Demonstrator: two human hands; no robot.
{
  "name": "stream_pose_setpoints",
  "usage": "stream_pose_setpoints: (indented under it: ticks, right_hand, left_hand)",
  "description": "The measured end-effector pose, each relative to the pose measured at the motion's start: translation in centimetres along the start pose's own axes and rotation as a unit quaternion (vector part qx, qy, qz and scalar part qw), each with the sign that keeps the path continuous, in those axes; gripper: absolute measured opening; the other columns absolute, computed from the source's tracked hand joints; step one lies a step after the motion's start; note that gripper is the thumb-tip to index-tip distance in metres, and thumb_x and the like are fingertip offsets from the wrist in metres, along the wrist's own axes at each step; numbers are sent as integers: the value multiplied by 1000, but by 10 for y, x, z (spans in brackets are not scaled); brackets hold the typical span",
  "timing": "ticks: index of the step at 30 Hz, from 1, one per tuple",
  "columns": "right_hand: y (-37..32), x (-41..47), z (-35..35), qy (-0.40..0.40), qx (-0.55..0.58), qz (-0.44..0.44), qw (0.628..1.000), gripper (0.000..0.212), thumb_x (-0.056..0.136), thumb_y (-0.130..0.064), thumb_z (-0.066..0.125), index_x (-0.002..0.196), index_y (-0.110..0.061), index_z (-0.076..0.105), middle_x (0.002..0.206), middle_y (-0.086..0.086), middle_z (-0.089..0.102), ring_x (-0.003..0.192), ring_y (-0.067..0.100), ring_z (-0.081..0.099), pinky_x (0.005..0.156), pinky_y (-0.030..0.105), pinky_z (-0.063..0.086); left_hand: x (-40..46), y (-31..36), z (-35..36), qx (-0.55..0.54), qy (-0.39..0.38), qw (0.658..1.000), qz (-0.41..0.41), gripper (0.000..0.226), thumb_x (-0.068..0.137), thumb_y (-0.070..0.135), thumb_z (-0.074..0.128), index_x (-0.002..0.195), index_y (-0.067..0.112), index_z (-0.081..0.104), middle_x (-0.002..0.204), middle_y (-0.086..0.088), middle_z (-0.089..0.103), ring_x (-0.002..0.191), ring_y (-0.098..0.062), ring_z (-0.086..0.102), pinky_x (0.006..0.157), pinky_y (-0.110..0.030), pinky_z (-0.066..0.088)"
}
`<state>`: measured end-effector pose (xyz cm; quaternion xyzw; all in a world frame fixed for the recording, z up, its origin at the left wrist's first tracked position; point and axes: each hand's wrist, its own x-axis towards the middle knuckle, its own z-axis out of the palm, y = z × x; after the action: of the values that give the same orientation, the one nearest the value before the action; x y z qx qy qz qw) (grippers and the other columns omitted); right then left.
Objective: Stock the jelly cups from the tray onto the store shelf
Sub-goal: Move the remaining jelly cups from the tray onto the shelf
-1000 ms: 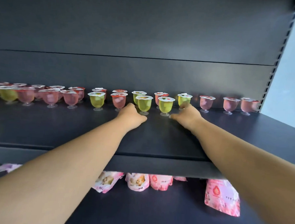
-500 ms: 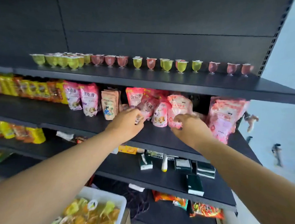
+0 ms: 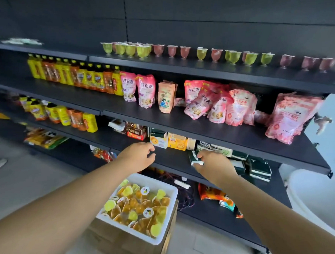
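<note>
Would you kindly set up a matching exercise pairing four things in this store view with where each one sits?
Things:
1. green and red jelly cups
2. pink pouches
3. white tray of orange and yellow jelly cups
4. yellow bottles

Places:
A. on a cardboard box on the floor
B. left part of the second shelf from the top
C. top shelf
D. middle and right of the second shelf from the top

Pairs: 1-C, 2-D, 3-A, 4-B
</note>
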<state>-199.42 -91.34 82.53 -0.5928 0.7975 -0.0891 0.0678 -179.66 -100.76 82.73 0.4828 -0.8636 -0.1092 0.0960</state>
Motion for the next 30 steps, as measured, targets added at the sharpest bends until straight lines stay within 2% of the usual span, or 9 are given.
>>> stream_pose_setpoints:
  ticks: [5,8,13,16,21,23,28,30]
  right_hand:
    - [-74,-5,44,-23,30,24,999,39,93,-35,47,126,-15,48,115,9,61,106,28,55,80,32,47]
    - [-114,-10,77,-41,33,40,998,33,93,-34,45,118,-13,51,111,11,62,104,29,56,74,31,45]
    - [-149,-12,127,-96,35,89,991,36,94,-36,45,123,-16,49,113,8,61,104,27,57,76,32,47]
    - [-153,1,152,-123,37,119,985,36,94,-36,44,124,-16,49,114,8,60,105,26,56,76,30,46]
    - [-143,47,205,-171,59,147,973,34,93,-34,47,121,-15,51,112,7,62,104,25,57,76,30,47]
    - [-136,69,232,-203,75,164,962,33,92,-34,47,120,-16,51,112,6,61,102,25,57,72,28,45]
    - [-118,125,297,-260,110,222,933,32,91,-36,50,117,-17,55,104,5,61,93,24,57,77,29,49]
    - [-110,146,325,-280,113,236,924,33,92,-36,50,118,-18,55,109,6,62,93,24,56,76,27,46]
  left_hand:
    - [-32,-77,0,-12,-35,999,2,33,96,28,42,125,15,50,125,-3,55,112,-19,52,91,-32,44]
    - [-45,-125,7,-8,-60,998,12,34,95,26,43,125,12,51,124,-5,56,112,-20,53,90,-33,45]
    - [-48,-190,28,-25,-87,996,-20,33,94,27,45,123,12,53,124,-5,58,112,-20,54,85,-29,43]
    - [-38,-216,48,-38,-116,992,-43,33,95,26,45,122,11,53,125,-6,58,112,-20,55,81,-26,41]
    - [-8,-244,94,-68,-145,983,-88,31,94,25,47,119,10,56,124,-7,60,112,-22,55,85,-29,43]
    - [7,-253,118,-78,-168,977,-102,31,94,24,47,119,9,56,122,-8,60,111,-22,56,86,-28,43]
    - [50,-280,180,-98,-225,955,-165,29,92,23,50,114,7,59,117,-11,64,111,-26,57,88,-31,45]
    - [68,-291,208,-103,-239,946,-192,30,93,25,49,116,8,59,117,-10,64,111,-26,57,90,-31,45]
